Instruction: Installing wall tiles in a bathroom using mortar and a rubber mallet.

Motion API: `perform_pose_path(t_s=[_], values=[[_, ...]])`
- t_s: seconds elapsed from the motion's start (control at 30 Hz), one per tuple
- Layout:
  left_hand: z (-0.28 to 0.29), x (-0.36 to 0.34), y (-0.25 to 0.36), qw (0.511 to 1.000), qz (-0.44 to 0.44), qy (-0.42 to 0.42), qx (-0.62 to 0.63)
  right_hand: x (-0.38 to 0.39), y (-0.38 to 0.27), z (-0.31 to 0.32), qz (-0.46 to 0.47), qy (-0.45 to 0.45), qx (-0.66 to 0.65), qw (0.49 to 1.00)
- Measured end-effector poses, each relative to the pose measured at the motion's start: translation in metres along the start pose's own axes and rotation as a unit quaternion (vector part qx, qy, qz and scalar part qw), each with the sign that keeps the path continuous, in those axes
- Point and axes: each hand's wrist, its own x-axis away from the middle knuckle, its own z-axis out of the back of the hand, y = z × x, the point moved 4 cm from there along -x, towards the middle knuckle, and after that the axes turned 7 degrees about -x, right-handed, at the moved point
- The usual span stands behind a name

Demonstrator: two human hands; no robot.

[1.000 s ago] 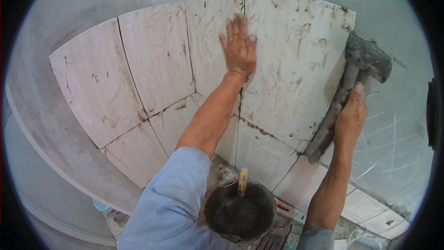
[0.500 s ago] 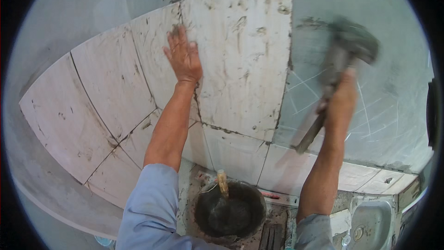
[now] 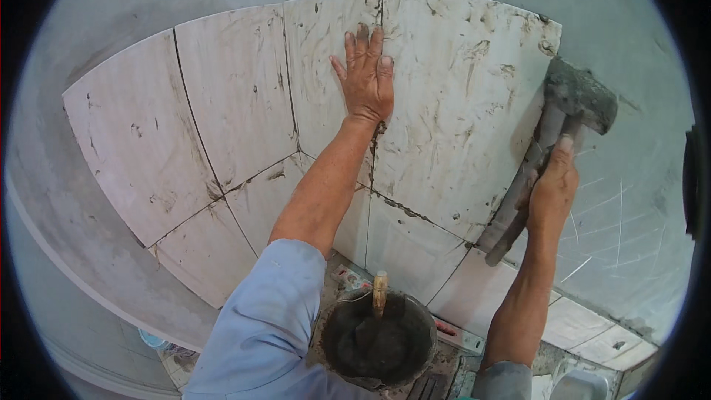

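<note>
My left hand (image 3: 365, 78) lies flat with fingers spread on the wall tiles, close to the upright joint beside the large right tile (image 3: 452, 104). The pale tiles are smeared with mortar. My right hand (image 3: 552, 189) is closed around the handle of a mallet (image 3: 581, 95) whose thick head is caked in grey mortar. Its head is by the upper right edge of the large tile, and the handle end points down left toward the tile's lower corner. Whether the head touches the tile, I cannot tell.
Below my arms stands a dark bucket (image 3: 404, 352) of wet mortar with a wooden-handled tool (image 3: 380, 292) in it. A spirit level (image 3: 459, 335) lies behind it. A metal sink (image 3: 581, 384) is at lower right. Scratched grey wall (image 3: 622, 207) extends right of the tiles.
The view has shifted, so the tiles appear farther right. The mallet, blurred over the bare wall before, is now sharper and closer to the large tile's edge. My left hand stays against the tiles.
</note>
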Motion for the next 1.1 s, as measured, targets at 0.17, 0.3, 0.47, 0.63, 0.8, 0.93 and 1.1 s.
perform_pose_path(t_s=[0.17,0.3,0.47,0.63,0.8,0.93,1.1], values=[[0.002,0.002,-0.008,1.000,0.005,0.005,-0.003,-0.006,-0.023,0.023,-0.275,-0.057,-0.140,0.949],[-0.003,0.000,0.006,1.000,-0.005,0.007,0.023,0.000,-0.010,0.009,-0.094,0.040,-0.060,0.993],[0.015,-0.002,-0.017,0.999,-0.016,-0.021,-0.027,0.003,-0.056,0.014,-0.309,-0.075,-0.151,0.936],[0.080,-0.011,-0.069,0.958,-0.081,-0.087,-0.260,0.001,-0.045,0.010,-0.264,-0.036,-0.162,0.950],[0.169,0.024,-0.157,0.841,-0.052,-0.222,-0.490,0.005,-0.030,-0.004,-0.227,0.004,-0.155,0.961],[0.194,0.030,-0.182,0.808,-0.041,-0.287,-0.513,0.017,-0.062,-0.009,-0.263,0.024,-0.208,0.942],[0.180,0.029,-0.178,0.812,-0.048,-0.264,-0.519,0.048,-0.133,-0.049,-0.169,0.179,-0.466,0.850]])
